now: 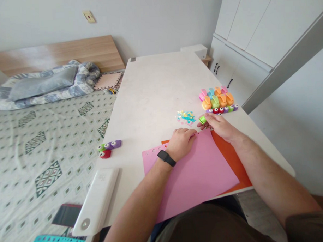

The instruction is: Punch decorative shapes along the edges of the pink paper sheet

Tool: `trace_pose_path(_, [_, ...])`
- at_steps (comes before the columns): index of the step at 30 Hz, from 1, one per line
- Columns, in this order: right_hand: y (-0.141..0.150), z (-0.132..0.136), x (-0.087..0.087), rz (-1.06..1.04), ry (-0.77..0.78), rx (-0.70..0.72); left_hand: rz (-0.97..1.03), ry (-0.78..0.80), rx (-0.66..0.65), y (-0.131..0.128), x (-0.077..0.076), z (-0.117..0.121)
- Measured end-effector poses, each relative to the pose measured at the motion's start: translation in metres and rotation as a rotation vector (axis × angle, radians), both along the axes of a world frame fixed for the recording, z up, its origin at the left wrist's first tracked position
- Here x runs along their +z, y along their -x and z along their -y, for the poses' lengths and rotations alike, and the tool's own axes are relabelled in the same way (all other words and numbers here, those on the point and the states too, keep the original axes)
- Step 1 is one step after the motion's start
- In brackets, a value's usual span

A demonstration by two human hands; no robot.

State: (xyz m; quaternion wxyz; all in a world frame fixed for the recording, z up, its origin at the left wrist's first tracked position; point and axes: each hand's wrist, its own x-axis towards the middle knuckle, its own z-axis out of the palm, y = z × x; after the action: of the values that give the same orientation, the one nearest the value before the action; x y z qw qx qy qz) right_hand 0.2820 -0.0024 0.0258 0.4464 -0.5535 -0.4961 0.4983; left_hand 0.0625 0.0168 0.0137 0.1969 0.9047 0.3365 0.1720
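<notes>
My left hand (181, 142), with a black band on its wrist, rests curled and palm down on the top edge of a pink paper sheet (195, 176), pinching that edge. An orange sheet (231, 157) lies under the pink one. My right hand (218, 126) is closed on a small green punch (202, 119) at the pink sheet's top right corner. Just beyond it lies a little pile of coloured paper cut-outs (186, 116).
A cluster of coloured punches (217, 99) stands at the white table's (155, 86) right side; three more (108, 148) sit near its left edge. A white flat device (97, 201) lies at the front left. A bed with a blanket (43, 84) fills the left.
</notes>
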Motion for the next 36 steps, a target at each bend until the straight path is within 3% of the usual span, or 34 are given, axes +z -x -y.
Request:
trace_pose_path(29, [-0.003, 0.0, 0.002, -0.249, 0.059, -0.06, -0.046, -0.066, -0.014, 0.003, 0.006, 0.009])
trace_pose_path(36, [-0.001, -0.003, 0.009, -0.442, 0.126, -0.026, -0.047, -0.08, -0.019, 0.004, 0.005, 0.009])
